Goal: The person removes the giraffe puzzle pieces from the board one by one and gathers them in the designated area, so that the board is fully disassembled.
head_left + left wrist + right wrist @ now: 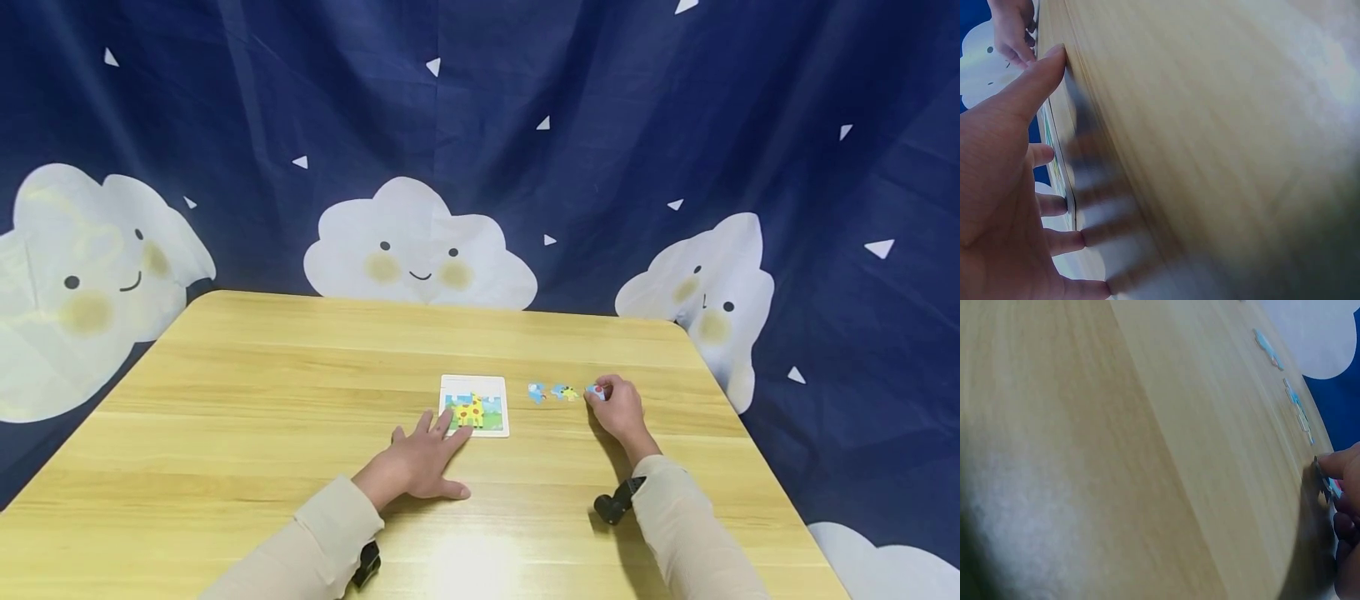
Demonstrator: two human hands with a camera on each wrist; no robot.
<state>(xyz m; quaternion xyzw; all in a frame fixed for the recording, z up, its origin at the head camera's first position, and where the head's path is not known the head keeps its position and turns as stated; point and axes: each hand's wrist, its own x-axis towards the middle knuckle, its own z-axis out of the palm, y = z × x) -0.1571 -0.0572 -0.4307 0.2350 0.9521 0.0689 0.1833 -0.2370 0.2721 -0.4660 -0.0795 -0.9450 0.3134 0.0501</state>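
A small jigsaw puzzle board (pixel 474 383) with a white border and a yellow giraffe picture lies on the table. Its upper strip shows bare white. My left hand (pixel 420 462) is spread flat, its fingertips at the board's lower left edge and corner. Right of the board, my right hand (pixel 622 412) pinches a blue and red puzzle piece (pixel 596 391) between thumb and fingers; in the right wrist view that piece (pixel 1335 486) stands tilted at the table surface. Between board and right hand lie a blue puzzle piece (pixel 536 392) and a blue and yellow puzzle area (pixel 564 392).
The wooden table (pixel 300 358) has rounded far corners. Behind it hangs a dark blue curtain (pixel 480 108) with smiling white clouds and small white triangles. Black wrist cameras sit by both cuffs, the right one (pixel 617 502) close above the table.
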